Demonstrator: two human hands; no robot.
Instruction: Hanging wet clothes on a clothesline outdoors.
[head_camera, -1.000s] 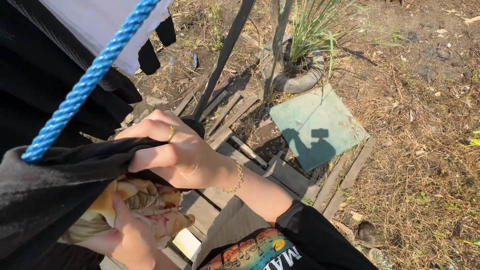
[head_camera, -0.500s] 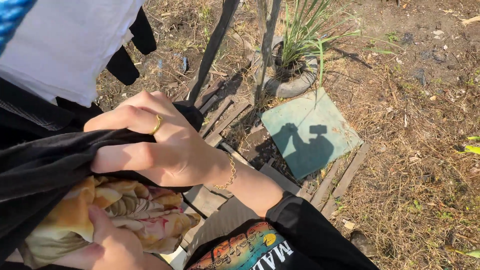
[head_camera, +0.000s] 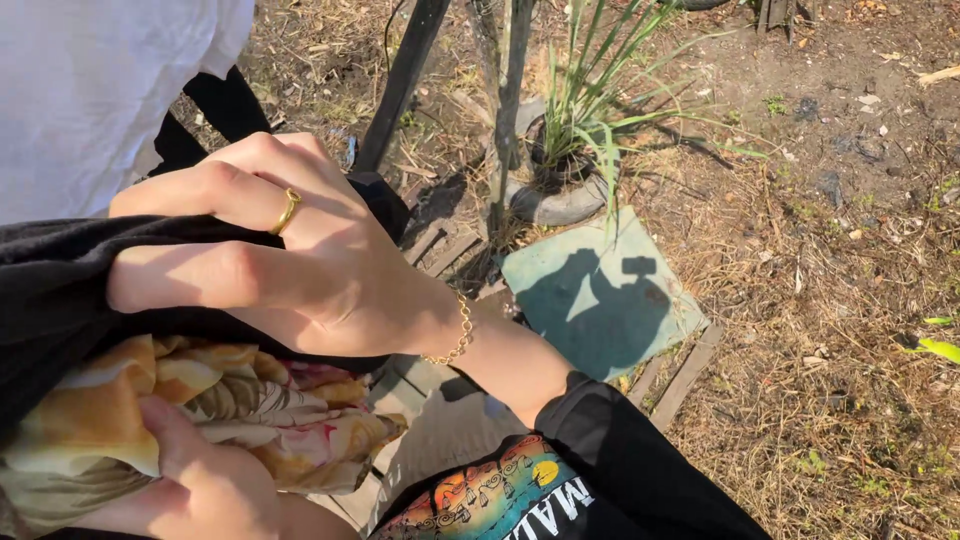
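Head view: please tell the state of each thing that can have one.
right hand, closed on black cloth
left hand, gripping patterned cloth, bunched
white cloth, hanging
green board, flat on ground

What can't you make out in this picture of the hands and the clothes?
Head view only:
- Left hand: its fingers are tucked under the patterned cloth, and the bottom edge cuts off the wrist.
- Right hand: its fingertips are buried in the black garment.
- Black garment and white cloth: the left and top edges cut them off, so what they hang on is unseen.
- Plant: the top edge crops its leaves.
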